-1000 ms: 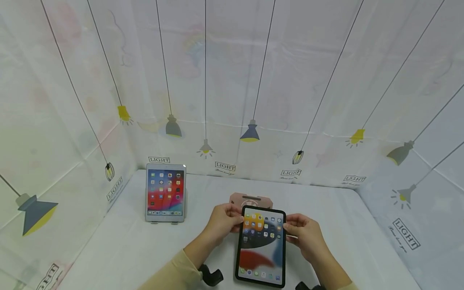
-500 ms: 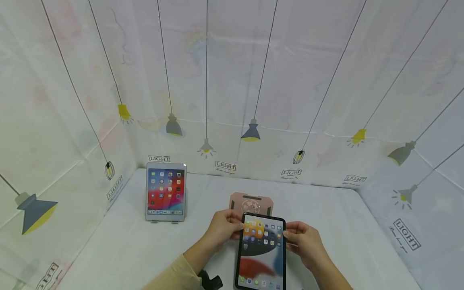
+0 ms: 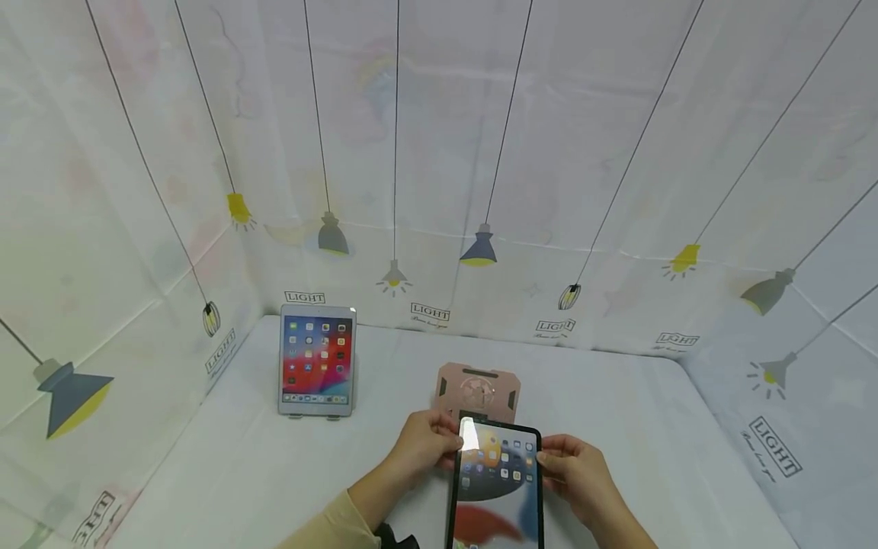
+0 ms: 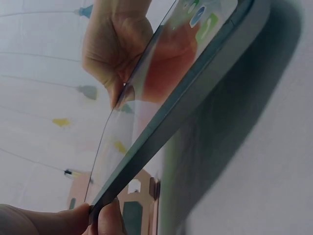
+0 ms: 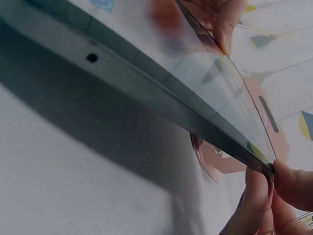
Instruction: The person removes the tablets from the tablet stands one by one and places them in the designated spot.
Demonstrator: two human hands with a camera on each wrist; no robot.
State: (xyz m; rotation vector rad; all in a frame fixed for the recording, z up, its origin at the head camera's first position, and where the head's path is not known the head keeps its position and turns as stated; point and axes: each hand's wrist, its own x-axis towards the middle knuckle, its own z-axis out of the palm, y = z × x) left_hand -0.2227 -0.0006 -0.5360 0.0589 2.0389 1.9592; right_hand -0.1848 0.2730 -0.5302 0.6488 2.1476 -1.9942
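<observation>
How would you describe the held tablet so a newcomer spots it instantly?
On the white table, go to the bottom centre of the head view, where a left hand and a right hand pinch opposite sides of the black-bordered tablet. It is in front of the pink panel. Its black border sets it apart from the white-framed tablet standing further back on the left.

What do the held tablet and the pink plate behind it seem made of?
Tablet: glossy front, likely glass given clear reflections; dull, dark edge, metal or plastic unclear.
Pink plate: smooth, low-sheen, perhaps painted metal from its thin edges and even colour; plastic possible.
</observation>
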